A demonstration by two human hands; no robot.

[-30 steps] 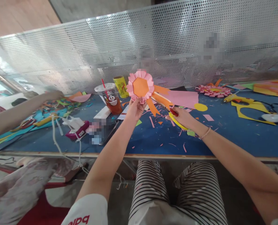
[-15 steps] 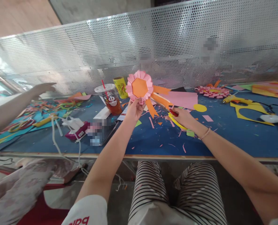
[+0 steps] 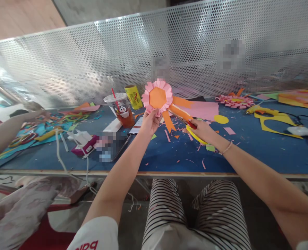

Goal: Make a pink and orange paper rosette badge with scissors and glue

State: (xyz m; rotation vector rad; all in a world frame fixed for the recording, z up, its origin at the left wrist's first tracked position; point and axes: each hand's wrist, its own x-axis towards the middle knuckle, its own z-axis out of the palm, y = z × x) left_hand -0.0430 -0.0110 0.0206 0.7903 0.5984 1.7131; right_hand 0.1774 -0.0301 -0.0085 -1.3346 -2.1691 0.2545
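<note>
My left hand [image 3: 152, 123] pinches the lower edge of a paper rosette [image 3: 157, 97], which has a pink frilled rim, an orange middle and orange ribbon tails. In my right hand [image 3: 201, 130] is a pair of scissors [image 3: 195, 133] with yellow and red handles. Their blades reach in among the ribbon tails, touching or close to one with a pale strip along it. Whether the blades are apart is hard to make out. Pink paper scraps [image 3: 167, 135] lie on the blue table [image 3: 164, 159] below.
A drink cup [image 3: 124, 113] and a yellow roll [image 3: 134, 97] stand left of the rosette, near a phone [image 3: 117, 147] and a purple power strip [image 3: 85, 146]. Another rosette [image 3: 234, 101] and a yellow glue gun [image 3: 262, 110] lie right. A co-worker's arm [image 3: 10, 130] reaches in at left.
The rosette in my left hand has shifted slightly right and down, turning a little. My right hand and the scissors stay nearly in place. The co-worker's hand at left has lowered toward the scraps.
</note>
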